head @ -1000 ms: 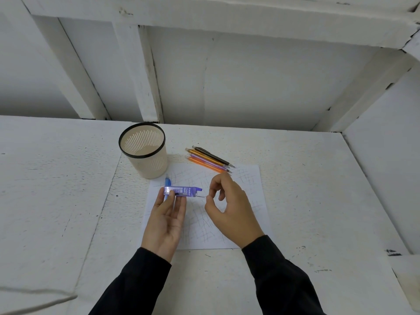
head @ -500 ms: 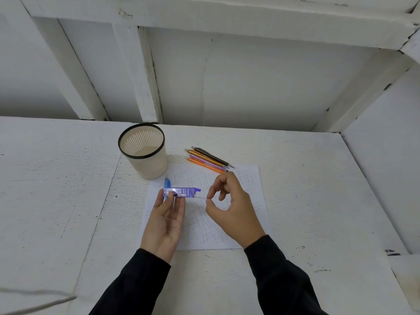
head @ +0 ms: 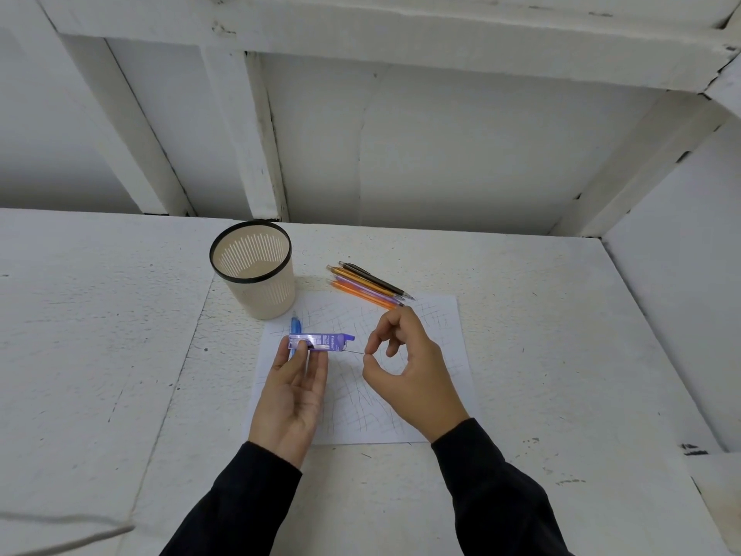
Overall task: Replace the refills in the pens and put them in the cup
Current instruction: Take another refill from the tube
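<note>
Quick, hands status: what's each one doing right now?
Left hand: holding the purple refill case and a blue pen.
Right hand: pinching a thin refill at the case's tip.

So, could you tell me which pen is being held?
The blue pen, gripped in the left hand behind the purple 2B lead case; the other four pens lie bunched beside the cup.

- Most of the blue pen (head: pixel 296 326) was hidden behind the lead case (head: pixel 320 342) and left hand (head: pixel 294 391); only its top end showed.
- The lead (head: pixel 355 352) pinched by the right hand (head: pixel 409 375) was hair-thin, barely readable.
- The stacked pens (head: pixel 369 282) overlapped; count unclear.
- Both sleeves (head: pixel 248 503) were cut off at the bottom edge.
</note>
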Demonstrator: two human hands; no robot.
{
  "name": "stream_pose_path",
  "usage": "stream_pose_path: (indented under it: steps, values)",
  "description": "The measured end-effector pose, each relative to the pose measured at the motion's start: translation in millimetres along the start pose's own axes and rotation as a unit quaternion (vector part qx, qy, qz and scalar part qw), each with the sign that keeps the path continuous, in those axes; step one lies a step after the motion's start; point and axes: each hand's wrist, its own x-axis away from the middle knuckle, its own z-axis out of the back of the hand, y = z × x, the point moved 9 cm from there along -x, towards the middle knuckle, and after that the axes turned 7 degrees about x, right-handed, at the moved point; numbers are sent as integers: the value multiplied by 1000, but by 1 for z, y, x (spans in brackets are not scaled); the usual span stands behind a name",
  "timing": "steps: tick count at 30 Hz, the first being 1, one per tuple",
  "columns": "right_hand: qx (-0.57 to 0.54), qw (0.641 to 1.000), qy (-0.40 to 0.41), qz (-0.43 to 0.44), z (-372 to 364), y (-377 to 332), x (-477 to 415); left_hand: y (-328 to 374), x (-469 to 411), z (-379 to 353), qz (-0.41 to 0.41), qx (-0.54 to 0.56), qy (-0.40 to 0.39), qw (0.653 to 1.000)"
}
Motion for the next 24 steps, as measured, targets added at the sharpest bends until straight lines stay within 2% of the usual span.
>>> stream_pose_path:
  steps: [24]
  values:
    - [8,999,30,15,10,0,2,0,0,0,1,-2,-10,1000]
